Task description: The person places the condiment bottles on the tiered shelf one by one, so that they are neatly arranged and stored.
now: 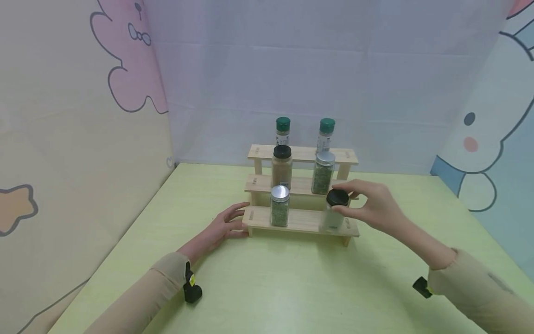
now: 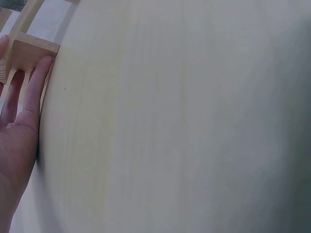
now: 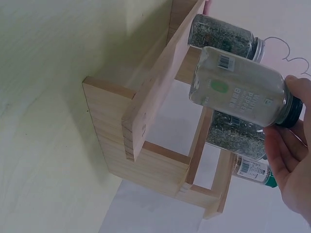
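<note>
My right hand pinches the black lid of a clear glass pepper jar between thumb and fingers. Pale powder fills the jar, and its label reads white pepper. Its base hangs over the right end of the lowest shelf of a three-tier wooden spice rack; a small gap shows beneath it in the right wrist view. At the rack's left end, my left hand holds the lowest tier, with fingers against the side panel. A silver-lidded jar of green herbs stands left on that shelf.
On the middle shelf stand a black-lidded jar of brown powder and a silver-lidded herb jar. Two green-capped bottles occupy the top shelf. The pale table meets a cloth backdrop behind the rack.
</note>
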{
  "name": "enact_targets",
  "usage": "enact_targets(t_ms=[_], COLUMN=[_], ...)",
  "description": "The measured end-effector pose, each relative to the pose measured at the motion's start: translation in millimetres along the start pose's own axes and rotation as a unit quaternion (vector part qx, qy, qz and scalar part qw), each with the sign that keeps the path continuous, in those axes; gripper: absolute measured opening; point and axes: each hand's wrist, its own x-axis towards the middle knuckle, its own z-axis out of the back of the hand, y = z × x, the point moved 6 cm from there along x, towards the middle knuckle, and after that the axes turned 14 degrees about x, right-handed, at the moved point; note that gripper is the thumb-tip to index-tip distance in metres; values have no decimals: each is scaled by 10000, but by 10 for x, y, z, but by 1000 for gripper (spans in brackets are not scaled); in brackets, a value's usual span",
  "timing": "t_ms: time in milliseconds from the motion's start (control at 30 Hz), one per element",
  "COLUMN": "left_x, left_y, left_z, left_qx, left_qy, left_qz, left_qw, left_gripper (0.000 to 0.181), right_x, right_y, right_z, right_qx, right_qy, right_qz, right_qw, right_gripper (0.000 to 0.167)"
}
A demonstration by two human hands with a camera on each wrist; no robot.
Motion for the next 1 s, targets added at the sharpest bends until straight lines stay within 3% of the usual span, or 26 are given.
enact_targets(t_ms=[300,567,1000], left_x=[1,18,-10], left_y=[-12,14,-18], left_z=[-9,-3,-4], left_qx=[-16,-8,44], left_qy=[-30,19,-19], left_qz=[-25,-46,-29], left_qw=[10000,10000,10000], left_gripper=[68,68,70], right_x=[130,135,130], right_y=[-110,-173,-227], right_z=[-169,-292,-392], right_qx=[203,242,321], right_qy=[30,236,329], right_qz=[-342,-651,-751], right_qw=[9992,9973,9961], right_gripper=[45,44,42])
